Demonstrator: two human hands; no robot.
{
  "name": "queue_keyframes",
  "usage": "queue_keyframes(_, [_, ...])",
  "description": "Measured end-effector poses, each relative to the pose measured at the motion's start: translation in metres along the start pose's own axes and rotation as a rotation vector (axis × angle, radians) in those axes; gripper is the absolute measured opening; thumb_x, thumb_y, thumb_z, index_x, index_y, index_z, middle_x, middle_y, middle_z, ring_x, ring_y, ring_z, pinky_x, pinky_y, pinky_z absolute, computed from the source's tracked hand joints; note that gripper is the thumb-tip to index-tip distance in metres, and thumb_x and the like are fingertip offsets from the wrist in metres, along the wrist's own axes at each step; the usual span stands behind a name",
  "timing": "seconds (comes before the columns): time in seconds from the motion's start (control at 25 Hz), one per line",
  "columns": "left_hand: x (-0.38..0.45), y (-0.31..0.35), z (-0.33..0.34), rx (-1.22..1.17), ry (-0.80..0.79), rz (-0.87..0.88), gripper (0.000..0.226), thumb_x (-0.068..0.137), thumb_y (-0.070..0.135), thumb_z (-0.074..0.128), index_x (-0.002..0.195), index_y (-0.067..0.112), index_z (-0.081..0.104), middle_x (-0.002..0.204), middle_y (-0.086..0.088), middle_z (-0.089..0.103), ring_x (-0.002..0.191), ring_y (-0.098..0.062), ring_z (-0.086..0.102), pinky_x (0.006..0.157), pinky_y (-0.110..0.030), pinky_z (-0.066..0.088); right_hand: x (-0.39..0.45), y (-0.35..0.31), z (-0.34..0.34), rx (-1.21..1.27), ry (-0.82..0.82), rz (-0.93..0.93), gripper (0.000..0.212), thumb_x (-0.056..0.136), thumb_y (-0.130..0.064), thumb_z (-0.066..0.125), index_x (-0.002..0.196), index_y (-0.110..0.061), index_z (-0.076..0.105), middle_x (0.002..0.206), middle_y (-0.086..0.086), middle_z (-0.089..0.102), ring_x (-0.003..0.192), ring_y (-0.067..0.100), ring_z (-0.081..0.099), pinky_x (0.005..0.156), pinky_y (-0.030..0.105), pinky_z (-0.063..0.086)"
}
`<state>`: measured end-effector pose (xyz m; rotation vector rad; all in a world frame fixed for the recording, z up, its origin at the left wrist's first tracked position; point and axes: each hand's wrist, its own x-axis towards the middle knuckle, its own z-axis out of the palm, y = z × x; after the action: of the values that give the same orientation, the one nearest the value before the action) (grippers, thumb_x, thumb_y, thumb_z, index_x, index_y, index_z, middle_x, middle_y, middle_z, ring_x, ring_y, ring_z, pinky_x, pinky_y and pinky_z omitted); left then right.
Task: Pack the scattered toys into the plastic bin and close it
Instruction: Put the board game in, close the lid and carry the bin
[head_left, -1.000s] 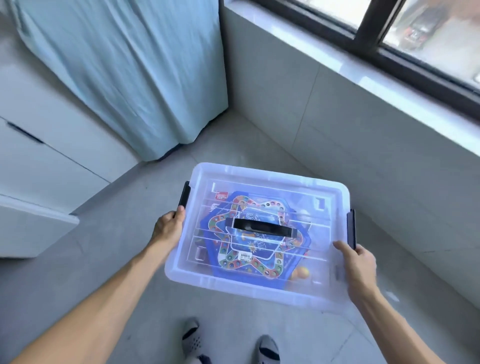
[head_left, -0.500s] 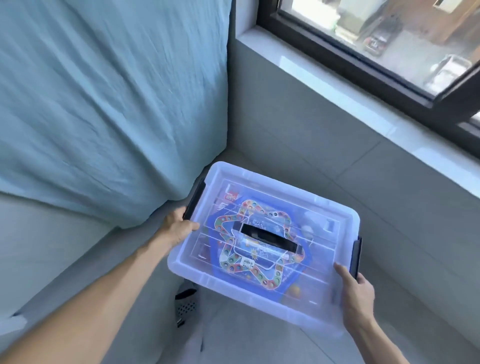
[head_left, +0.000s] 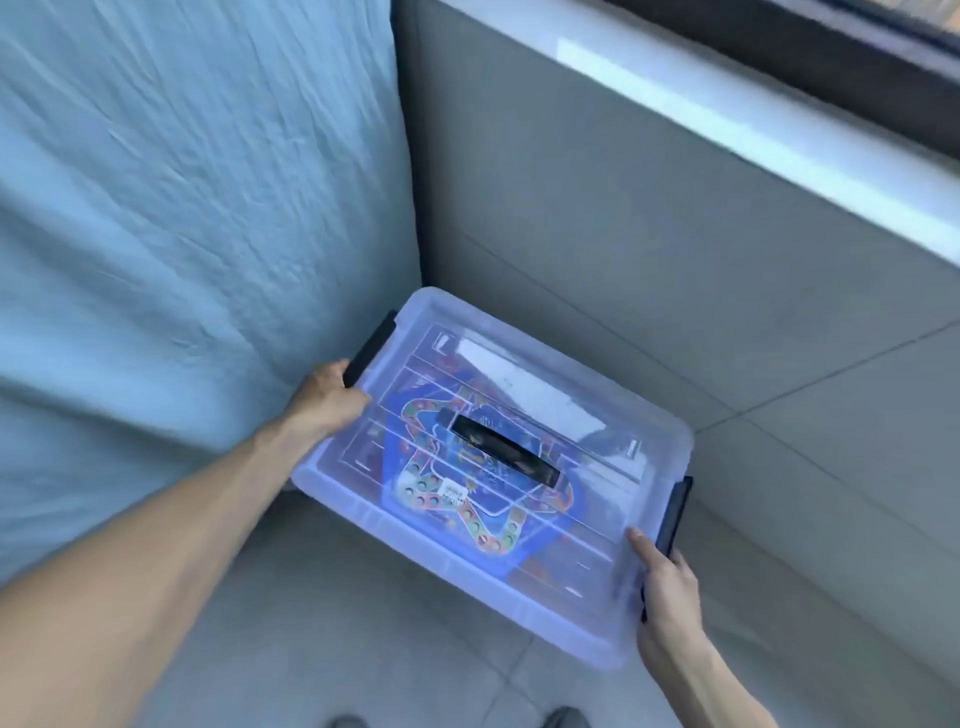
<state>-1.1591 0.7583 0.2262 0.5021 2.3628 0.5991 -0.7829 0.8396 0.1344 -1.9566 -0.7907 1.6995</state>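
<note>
The clear plastic bin (head_left: 571, 613) is held in the air in front of me with its lid on. A black carry handle (head_left: 504, 451) lies across the lid, and black latches sit at both short ends. Through the lid I see a blue toy board (head_left: 467, 493) with a coloured winding track. My left hand (head_left: 327, 400) grips the bin's left end just below the left latch (head_left: 371, 345). My right hand (head_left: 665, 597) grips the right end at the right latch (head_left: 672, 514). The bin is tilted, its near right corner lowest.
A pale blue curtain (head_left: 182, 234) hangs close on the left, almost touching the bin's left end. A grey tiled wall (head_left: 649, 249) under a white window sill (head_left: 779, 156) runs behind and to the right. Grey floor tiles (head_left: 363, 649) lie below, with my shoe tips at the bottom edge.
The bin has been carried forward and left into the corner between curtain and wall, and turned clockwise. Both hands keep the same hold. The white cabinet has left the view.
</note>
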Motion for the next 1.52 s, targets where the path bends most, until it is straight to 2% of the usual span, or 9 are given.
queue_keyframes(0.24, [0.091, -0.048, 0.072, -0.116, 0.014, -0.019, 0.028, 0.079, 0.001, 0.059, 0.101, 0.017, 0.067, 0.095, -0.013, 0.072, 0.079, -0.028, 0.067, 0.073, -0.037, 0.057, 0.061, 0.019, 0.049, 0.061, 0.026, -0.050, 0.032, 0.093, -0.027, 0.065, 0.118, -0.007, 0.061, 0.112, 0.010, 0.071, 0.104, 0.033, 0.067, 0.098, 0.054, 0.049])
queue_keyframes(0.4, [0.101, -0.064, 0.094, -0.085, 0.095, 0.014, 0.061, 0.083, 0.001, 0.052, 0.140, 0.021, 0.047, 0.139, -0.011, 0.054, 0.119, -0.027, 0.056, 0.103, -0.042, 0.043, 0.067, 0.013, 0.063, -0.077, -0.001, -0.158, 0.024, 0.096, -0.035, 0.058, 0.113, -0.019, 0.055, 0.108, 0.001, 0.069, 0.094, 0.020, 0.066, 0.086, 0.038, 0.051])
queue_keyframes(0.52, [0.035, -0.080, 0.110, 0.476, 0.051, 0.365, 0.072, 0.087, 0.042, 0.053, 0.152, 0.027, 0.024, 0.161, -0.008, 0.017, 0.147, -0.029, 0.019, 0.116, -0.052, 0.012, 0.041, 0.022, 0.046, -0.646, -0.022, -0.427, 0.055, 0.087, -0.060, 0.053, 0.130, -0.031, 0.036, 0.145, 0.007, 0.045, 0.128, 0.027, 0.047, 0.101, 0.047, 0.043])
queue_keyframes(0.6, [-0.014, -0.104, 0.122, 0.700, -0.039, 0.571, 0.080, 0.077, 0.068, 0.047, 0.148, 0.033, 0.034, 0.158, -0.012, 0.026, 0.142, -0.038, 0.029, 0.109, -0.058, 0.027, 0.017, 0.042, 0.028, -1.163, -0.077, -0.514, 0.097, 0.077, -0.075, 0.052, 0.152, -0.034, 0.007, 0.162, 0.004, 0.014, 0.146, 0.025, 0.022, 0.109, 0.049, 0.035])
queue_keyframes(0.68, [-0.038, -0.126, 0.127, 0.781, -0.119, 0.553, 0.092, 0.067, 0.080, 0.049, 0.146, 0.034, 0.037, 0.155, -0.015, 0.029, 0.139, -0.043, 0.027, 0.094, -0.053, 0.050, -0.003, 0.064, 0.014, -1.430, -0.191, -0.620, 0.107, 0.072, -0.081, 0.047, 0.155, -0.035, -0.003, 0.157, 0.015, 0.028, 0.142, 0.031, 0.033, 0.100, 0.049, 0.043])
queue_keyframes(0.8, [-0.029, -0.129, 0.132, 0.671, -0.052, 0.566, 0.077, 0.078, 0.071, 0.039, 0.146, 0.035, 0.035, 0.156, -0.018, 0.027, 0.141, -0.044, 0.012, 0.084, -0.046, 0.057, 0.009, 0.095, 0.013, -1.402, -0.119, -0.819, 0.072, 0.092, -0.063, 0.028, 0.155, -0.033, 0.012, 0.112, 0.024, 0.068, 0.100, 0.039, 0.068, 0.072, 0.045, 0.056])
queue_keyframes(1.08, [0.047, -0.129, 0.120, 0.658, 0.131, 0.706, 0.057, 0.091, 0.060, 0.034, 0.144, 0.039, 0.039, 0.156, -0.014, 0.030, 0.144, -0.043, 0.009, 0.107, -0.057, 0.034, 0.033, 0.095, 0.078, -1.303, 0.025, -1.175, 0.060, 0.101, -0.045, 0.017, 0.133, -0.003, 0.044, 0.060, 0.022, 0.064, 0.051, 0.034, 0.063, 0.058, 0.040, 0.050])
queue_keyframes(1.32, [0.040, -0.108, 0.106, 0.763, 0.052, 0.505, 0.065, 0.092, 0.059, 0.041, 0.148, 0.049, 0.010, 0.163, 0.000, 0.002, 0.149, -0.030, -0.007, 0.115, -0.046, 0.025, 0.043, 0.097, 0.087, -1.353, 0.039, -1.242, 0.067, 0.101, -0.045, 0.004, 0.134, -0.001, 0.043, 0.057, 0.009, 0.068, 0.054, 0.034, 0.065, 0.088, 0.050, 0.045])
queue_keyframes(1.52, [-0.005, -0.066, 0.146, 1.149, -0.035, 0.591, 0.101, 0.084, 0.077, 0.032, 0.153, 0.009, 0.005, 0.162, -0.013, -0.007, 0.148, -0.038, -0.001, 0.118, -0.052, 0.016, 0.022, 0.069, 0.073, -1.372, 0.132, -1.092, 0.065, 0.082, -0.063, 0.040, 0.138, -0.029, 0.043, 0.059, 0.003, 0.069, 0.069, 0.025, 0.069, 0.098, 0.053, 0.035])
